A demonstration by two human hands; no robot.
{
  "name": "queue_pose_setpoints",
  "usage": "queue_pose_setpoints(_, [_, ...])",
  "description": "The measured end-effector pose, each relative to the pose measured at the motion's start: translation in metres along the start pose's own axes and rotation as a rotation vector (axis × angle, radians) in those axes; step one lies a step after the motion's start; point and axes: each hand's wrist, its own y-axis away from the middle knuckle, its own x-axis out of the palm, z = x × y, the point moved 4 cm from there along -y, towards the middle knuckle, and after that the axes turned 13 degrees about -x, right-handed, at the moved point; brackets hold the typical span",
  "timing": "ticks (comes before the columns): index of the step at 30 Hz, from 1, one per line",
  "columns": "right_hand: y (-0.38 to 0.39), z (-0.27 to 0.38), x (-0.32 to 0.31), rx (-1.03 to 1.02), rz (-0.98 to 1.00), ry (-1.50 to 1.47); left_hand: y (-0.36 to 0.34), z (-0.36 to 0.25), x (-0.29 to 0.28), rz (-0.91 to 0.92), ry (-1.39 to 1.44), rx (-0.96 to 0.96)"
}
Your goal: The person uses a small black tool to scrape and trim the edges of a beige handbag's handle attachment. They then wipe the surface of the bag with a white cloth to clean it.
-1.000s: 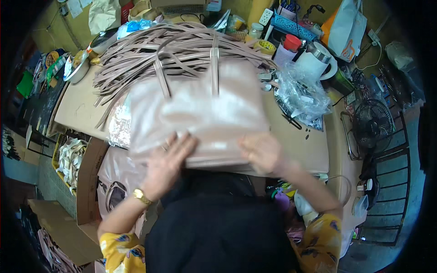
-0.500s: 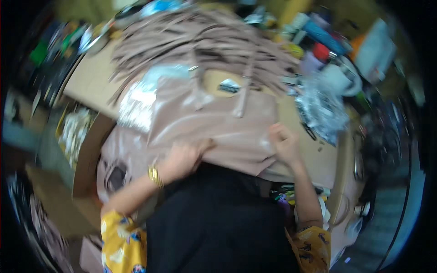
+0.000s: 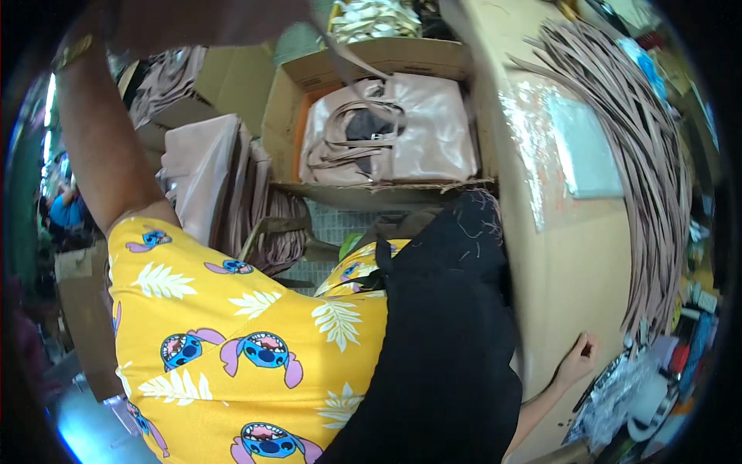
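Observation:
My left arm reaches up at the far left, with a gold bracelet (image 3: pixel 73 52) at the wrist. Beyond it, my left hand is mostly lost in the dark rim. A dusky pink handbag (image 3: pixel 209 23) is lifted beside that hand, cut off by the top edge, with a thin strap (image 3: pixel 340 58) trailing from it; the grip itself is hidden. Below lies an open cardboard box (image 3: pixel 282 104) with another pink handbag (image 3: pixel 433 127) inside, its handles looped on top. Over the tabletop at lower right, my right hand (image 3: pixel 578 362) is loosely curled, with nothing visible in it.
Long pink strips (image 3: pixel 657 193) lie along the table (image 3: pixel 564 286), beside clear plastic packets (image 3: pixel 587 147). Folded pink pieces (image 3: pixel 201 170) stand left of the box. A chair arm (image 3: pixel 282 228) is below it. Clear plastic wrap (image 3: pixel 618 398) and small tools crowd the lower right.
My view has swung left from the table to the box. The handbag lying under both hands has been lifted away at the left; my right hand has let go and stays by the table.

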Motion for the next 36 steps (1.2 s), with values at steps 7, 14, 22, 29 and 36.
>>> queue_pose_setpoints(7, [0.0,-0.014,-0.001,0.006,0.045,0.024,0.095,0.2,-0.081,-0.088,-0.518,-0.549])
queue_pose_setpoints(14, [0.003,-0.009,-0.002,-0.033,0.023,0.069,0.218,0.187,0.008,0.166,-0.721,-0.766])
queue_pose_setpoints(22, [-0.001,-0.012,-0.001,-0.012,0.039,0.007,0.37,0.132,0.191,0.812,-0.33,-0.906])
queue_pose_setpoints(29, [0.003,-0.006,-0.004,0.053,0.059,0.137,0.276,0.078,0.058,0.816,-0.348,-0.945])
queue_pose_setpoints(36, [-0.001,-0.001,0.004,-0.01,0.005,0.033,0.257,0.019,0.152,1.366,-0.474,-0.757])
